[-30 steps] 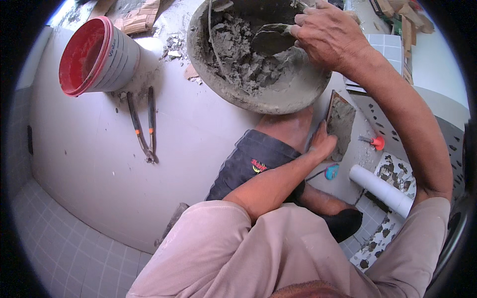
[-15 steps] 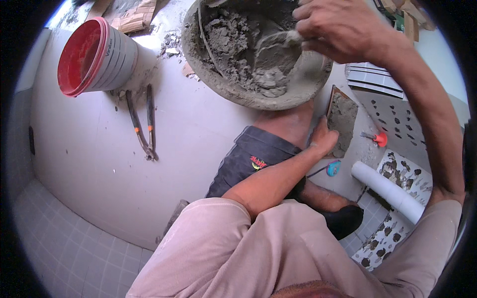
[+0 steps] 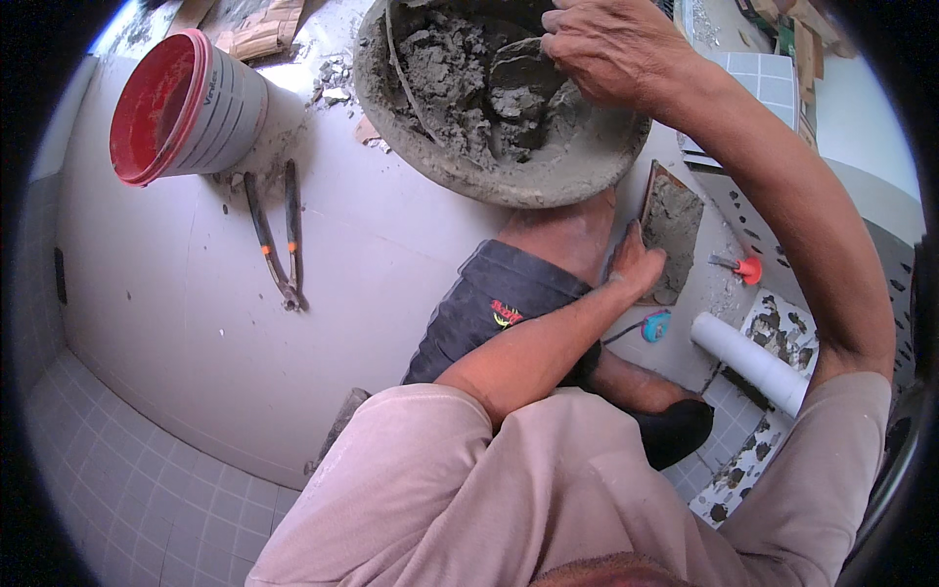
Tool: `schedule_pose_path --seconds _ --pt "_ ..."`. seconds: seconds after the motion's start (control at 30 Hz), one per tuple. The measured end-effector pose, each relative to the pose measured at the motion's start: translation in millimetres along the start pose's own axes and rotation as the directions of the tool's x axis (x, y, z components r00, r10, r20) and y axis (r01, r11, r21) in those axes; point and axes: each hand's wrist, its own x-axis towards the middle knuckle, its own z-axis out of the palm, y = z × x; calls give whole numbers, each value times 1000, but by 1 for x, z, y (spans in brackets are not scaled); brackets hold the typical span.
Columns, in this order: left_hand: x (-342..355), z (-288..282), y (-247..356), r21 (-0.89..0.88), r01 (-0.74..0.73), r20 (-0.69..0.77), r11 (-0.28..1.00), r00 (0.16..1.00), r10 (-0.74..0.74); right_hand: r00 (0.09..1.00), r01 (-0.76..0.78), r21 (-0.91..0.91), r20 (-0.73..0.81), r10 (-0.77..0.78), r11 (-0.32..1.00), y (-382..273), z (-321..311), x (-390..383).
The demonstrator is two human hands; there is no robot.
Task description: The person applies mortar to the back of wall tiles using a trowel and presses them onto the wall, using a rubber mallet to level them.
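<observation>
A round basin [image 3: 509, 191] of wet grey mortar [image 3: 445, 78] stands at the top middle. My right hand [image 3: 616, 49] reaches over its right side, closed round the handle of a trowel [image 3: 518, 64]. The mortar-smeared blade is down in the mix, partly buried. Below and to the right, my left hand [image 3: 638, 266] grips the left edge of a tile [image 3: 675, 230], whose upper face carries a rough layer of mortar. The fingertips at that edge are partly hidden. A bare knee and dark shorts [image 3: 509, 284] lie between the basin and my left forearm.
On the left floor lie a red-lined bucket [image 3: 186, 108], tipped in view, and black-handled pincers [image 3: 279, 240]. Near the tile are a blue tape measure [image 3: 656, 327], an orange-red tool [image 3: 748, 270] and a white roll [image 3: 748, 362]. Mortar-dabbed panels [image 3: 778, 318] sit at the right.
My right hand has moved left and slightly up over the basin. The trowel blade now sits in the mortar, which is reshaped and darker around it. My left hand keeps its grip on the tile.
</observation>
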Motion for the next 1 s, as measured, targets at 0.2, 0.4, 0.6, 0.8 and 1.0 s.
schedule_pose_path --seconds 0.2,0.4,0.6,0.8,1.0 --pt "9 -4 -3 -5 12 90 1000 996 -12 987 57 29 148 -61 998 -7 11 11" --pt "6 -10 1 16 21 72 1000 997 -22 997 33 -624 80 22 781 -13 45 27" --pt "-3 -8 9 36 24 69 999 997 -27 994 106 -264 53 -95 959 -2 57 26" --pt "11 -6 -5 22 -3 82 1000 997 2 968 160 -85 210 -139 984 -11 0 10" --pt "10 1 -1 45 18 104 999 994 -22 986 33 200 154 -64 979 2 -20 -12"
